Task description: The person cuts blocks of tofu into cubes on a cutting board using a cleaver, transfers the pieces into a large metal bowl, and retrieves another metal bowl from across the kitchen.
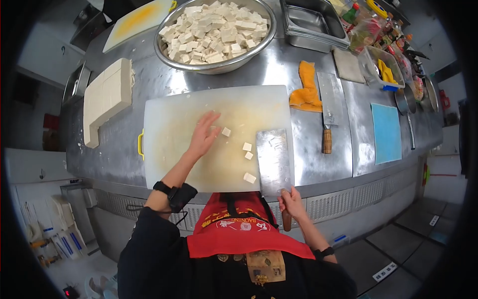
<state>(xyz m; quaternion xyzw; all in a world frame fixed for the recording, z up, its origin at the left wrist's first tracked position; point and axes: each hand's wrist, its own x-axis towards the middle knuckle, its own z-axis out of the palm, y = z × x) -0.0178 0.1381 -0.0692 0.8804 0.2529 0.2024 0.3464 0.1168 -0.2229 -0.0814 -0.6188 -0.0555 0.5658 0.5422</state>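
On the white cutting board (174, 124) lie a few small white tofu cubes (249, 177). My left hand (203, 133) is over the board with its fingers stretched out, holding nothing; one tofu cube (226, 131) is right beside its fingertips. My right hand (292, 202) grips the brown handle of a cleaver (273, 162) at the board's near right edge. The cleaver's broad blade lies flat over the right side of the board, just right of the cubes.
A metal bowl (214, 66) heaped with tofu cubes stands beyond the board. A large tofu block (107, 97) sits at left. To the right are an orange cloth (307, 89), a second cleaver (329, 99), a blue mat (386, 133) and stacked metal trays (314, 42).
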